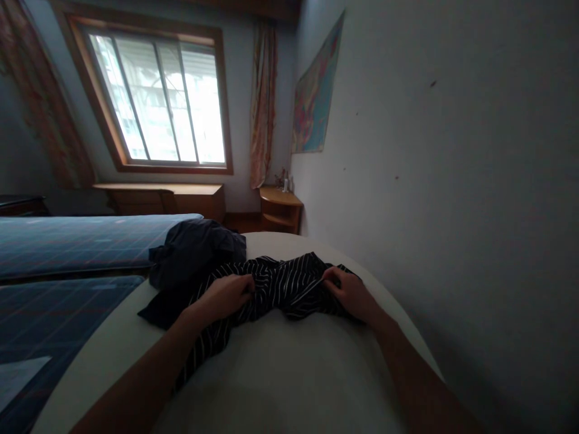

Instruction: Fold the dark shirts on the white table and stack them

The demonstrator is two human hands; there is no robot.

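A black garment with thin white stripes lies crumpled across a round pale table; its exact kind does not show. My left hand is closed on the cloth at its left part, fingers curled in. At the right end, my right hand pinches the fabric between thumb and fingers, and a white-edged fold stretches from that pinch toward the middle. One striped part hangs down the near left, beneath my left forearm. Behind it, a bunched dark cloth rests at the table's far left edge.
Left of the table are blue plaid mattresses, with a white sheet on the nearer one. A plain wall runs close along the right side. Farther back stand a wooden desk and a corner shelf below the window.
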